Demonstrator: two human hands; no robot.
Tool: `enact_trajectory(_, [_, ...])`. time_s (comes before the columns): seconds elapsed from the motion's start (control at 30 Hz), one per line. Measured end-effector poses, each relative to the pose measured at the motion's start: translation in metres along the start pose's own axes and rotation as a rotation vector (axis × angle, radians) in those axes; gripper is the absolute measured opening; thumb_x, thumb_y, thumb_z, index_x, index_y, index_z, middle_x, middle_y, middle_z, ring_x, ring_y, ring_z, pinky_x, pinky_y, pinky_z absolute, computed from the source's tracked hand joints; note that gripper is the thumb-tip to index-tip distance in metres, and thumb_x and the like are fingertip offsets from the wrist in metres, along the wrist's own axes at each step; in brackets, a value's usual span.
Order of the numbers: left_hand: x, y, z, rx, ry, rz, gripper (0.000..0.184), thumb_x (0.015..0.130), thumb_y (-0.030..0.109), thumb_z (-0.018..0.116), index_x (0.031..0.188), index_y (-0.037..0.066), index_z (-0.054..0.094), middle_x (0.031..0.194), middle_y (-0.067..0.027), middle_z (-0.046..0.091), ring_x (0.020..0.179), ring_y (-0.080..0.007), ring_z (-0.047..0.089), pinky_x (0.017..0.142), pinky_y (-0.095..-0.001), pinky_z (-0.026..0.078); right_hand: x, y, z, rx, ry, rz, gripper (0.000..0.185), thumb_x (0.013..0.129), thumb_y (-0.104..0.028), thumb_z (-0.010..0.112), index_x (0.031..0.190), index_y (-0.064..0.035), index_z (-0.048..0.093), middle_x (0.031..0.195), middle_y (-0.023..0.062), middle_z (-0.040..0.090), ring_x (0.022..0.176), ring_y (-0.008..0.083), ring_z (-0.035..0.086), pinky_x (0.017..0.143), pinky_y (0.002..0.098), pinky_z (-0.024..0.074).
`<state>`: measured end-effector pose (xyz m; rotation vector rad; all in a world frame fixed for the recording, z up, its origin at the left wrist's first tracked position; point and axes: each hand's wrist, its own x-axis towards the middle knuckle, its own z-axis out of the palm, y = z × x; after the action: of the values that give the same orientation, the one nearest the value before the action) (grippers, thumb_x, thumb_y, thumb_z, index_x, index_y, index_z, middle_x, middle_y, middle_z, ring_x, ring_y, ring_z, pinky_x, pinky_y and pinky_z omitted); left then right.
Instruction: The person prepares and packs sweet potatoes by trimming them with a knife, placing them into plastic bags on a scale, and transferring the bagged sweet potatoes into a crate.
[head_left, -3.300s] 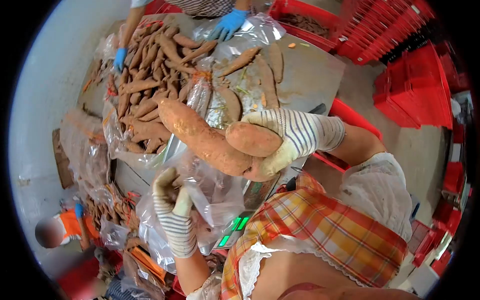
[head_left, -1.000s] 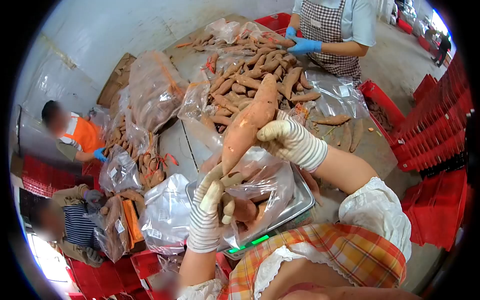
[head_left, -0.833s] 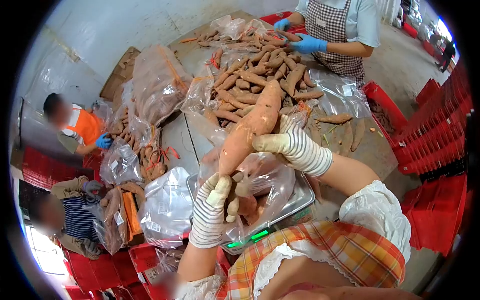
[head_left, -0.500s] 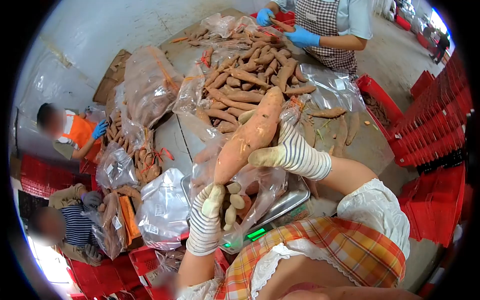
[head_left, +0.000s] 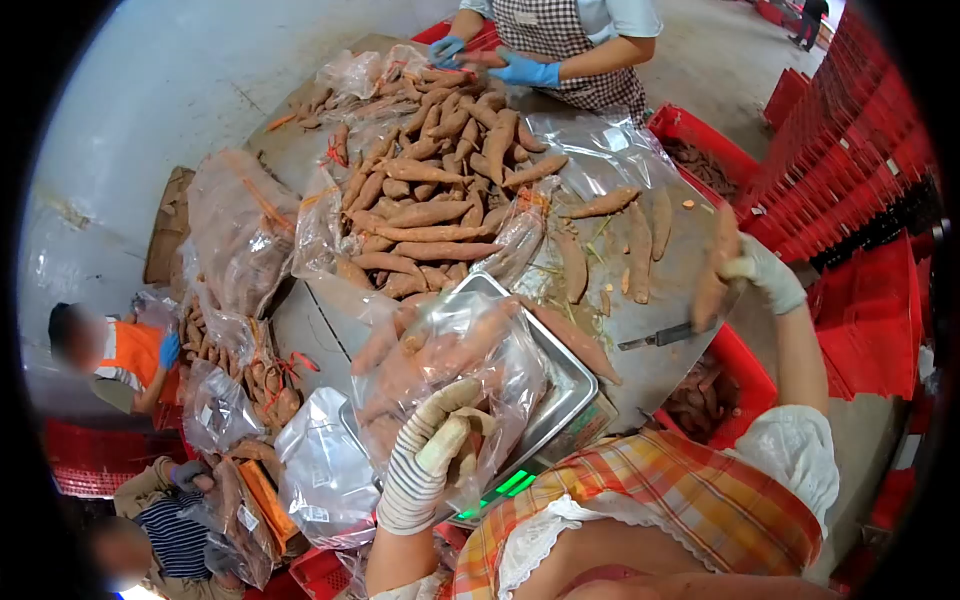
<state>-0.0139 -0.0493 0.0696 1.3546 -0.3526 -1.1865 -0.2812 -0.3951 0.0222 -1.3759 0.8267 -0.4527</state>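
Observation:
My right hand (head_left: 768, 276), in a striped work glove, grips a large sweet potato (head_left: 716, 266) out over the table's right edge. My left hand (head_left: 428, 452), gloved alike, has its fingers curled at the mouth of a clear plastic bag (head_left: 520, 385). Several sweet potatoes (head_left: 465, 345) lie inside that bag, which rests on the metal tray (head_left: 575, 362) of a scale with green lit digits (head_left: 510, 484). Below my right hand, a knife (head_left: 655, 337) lies on the table. One long sweet potato (head_left: 572, 342) lies along the tray's right side.
A big heap of sweet potatoes (head_left: 430, 213) covers the table's middle. Filled bags (head_left: 240, 215) and flat plastic bags (head_left: 325, 460) lie left. Red crates (head_left: 735, 375) stand at the right. A co-worker in blue gloves (head_left: 525, 70) handles a sweet potato across the table; two others work at left.
My right hand has carried the large sweet potato from above the bag to the right. My left hand has left that sweet potato and moved onto the bag. The view has shifted right.

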Motion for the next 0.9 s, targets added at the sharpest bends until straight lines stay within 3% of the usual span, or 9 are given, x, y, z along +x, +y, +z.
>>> enact_trajectory(0.07, [0.001,0.004,-0.003,-0.015,-0.021,-0.031,0.044,0.087,0.025,0.058,0.122,0.0,0.05,0.091,-0.0105,0.063,0.05,-0.0052,0.047,0.045,-0.0154,0.034,-0.01,0.079,-0.117,-0.744,-0.107,0.505,0.056,0.064,-0.02,0.071,0.111,0.002,0.051,0.089,0.0069,0.059,0.081,0.0183,0.055,0.068,0.0345,0.0489])
enact_trajectory(0.17, [0.0,0.004,-0.004,-0.051,-0.044,-0.046,0.044,0.087,0.025,0.058,0.122,0.0,0.05,0.092,-0.0119,0.063,0.049,-0.0055,0.046,0.044,-0.0159,0.034,-0.042,0.117,-0.15,-0.919,-0.122,0.912,0.059,0.059,-0.025,0.08,0.105,0.0059,0.059,0.098,0.0171,0.064,0.089,0.0285,0.061,0.073,0.0366,0.052])
enact_trajectory(0.2, [0.0,0.003,-0.005,-0.072,-0.051,-0.04,0.044,0.087,0.025,0.058,0.122,0.0,0.05,0.092,-0.0125,0.063,0.049,-0.0055,0.046,0.044,-0.0161,0.034,-0.043,0.137,-0.157,-0.905,-0.078,1.055,0.068,0.059,-0.023,0.079,0.114,0.0056,0.053,0.095,0.0165,0.064,0.077,0.0273,0.063,0.07,0.0356,0.0524])
enact_trajectory(0.23, [0.001,0.003,-0.006,-0.075,-0.047,-0.037,0.044,0.087,0.025,0.058,0.122,0.0,0.05,0.092,-0.0125,0.063,0.049,-0.0055,0.046,0.044,-0.0161,0.034,-0.04,0.121,-0.141,-0.977,-0.011,1.037,0.056,0.062,-0.025,0.076,0.103,0.0086,0.058,0.091,0.0163,0.064,0.074,0.0274,0.063,0.069,0.0324,0.0525])
enact_trajectory(0.3, [0.0,0.001,-0.007,-0.094,-0.055,-0.041,0.045,0.087,0.025,0.058,0.123,0.0,0.05,0.092,-0.0125,0.064,0.048,-0.0055,0.045,0.044,-0.016,0.034,-0.022,0.131,-0.134,-1.066,0.262,0.563,0.044,0.067,-0.024,0.069,0.096,0.0076,0.058,0.089,0.0196,0.063,0.078,0.031,0.062,0.067,0.039,0.0489])
enact_trajectory(0.4, [-0.001,0.004,-0.006,-0.094,-0.043,-0.048,0.046,0.086,0.024,0.059,0.123,-0.001,0.05,0.092,-0.0123,0.064,0.047,-0.0055,0.044,0.043,-0.0162,0.033,0.057,0.092,-0.082,-1.068,0.289,0.063,0.039,0.074,-0.029,0.056,0.097,0.0029,0.056,0.094,0.0274,0.059,0.091,0.0389,0.057,0.078,0.0413,0.045])
enact_trajectory(0.63, [-0.001,-0.002,-0.009,-0.14,-0.03,-0.017,0.047,0.085,0.025,0.06,0.124,-0.001,0.049,0.092,-0.0129,0.064,0.046,-0.0053,0.043,0.043,-0.0166,0.032,0.234,0.028,0.145,-0.992,0.097,-0.463,0.057,0.082,-0.037,0.052,0.126,-0.0014,0.043,0.113,0.0231,0.058,0.107,0.0354,0.055,0.092,0.0417,0.0427])
enact_trajectory(0.77, [-0.001,0.003,-0.004,-0.121,0.101,-0.042,0.05,0.082,0.033,0.064,0.116,-0.002,0.055,0.084,-0.0157,0.065,0.044,-0.0073,0.046,0.04,-0.0178,0.033,0.291,0.022,0.225,-1.216,0.081,-0.158,0.069,0.083,-0.036,0.054,0.138,-0.0024,0.027,0.113,0.0225,0.058,0.105,0.0325,0.057,0.09,0.0424,0.0437])
enact_trajectory(0.9, [-0.003,-0.004,-0.016,-0.256,-0.024,-0.105,0.045,0.086,0.02,0.056,0.125,-0.002,0.049,0.094,-0.0163,0.064,0.049,-0.0059,0.044,0.047,-0.0173,0.035,0.304,0.035,0.225,-1.024,0.092,-0.078,0.068,0.085,-0.027,0.054,0.141,-0.003,0.025,0.115,0.0215,0.058,0.103,0.0328,0.057,0.091,0.0374,0.0434])
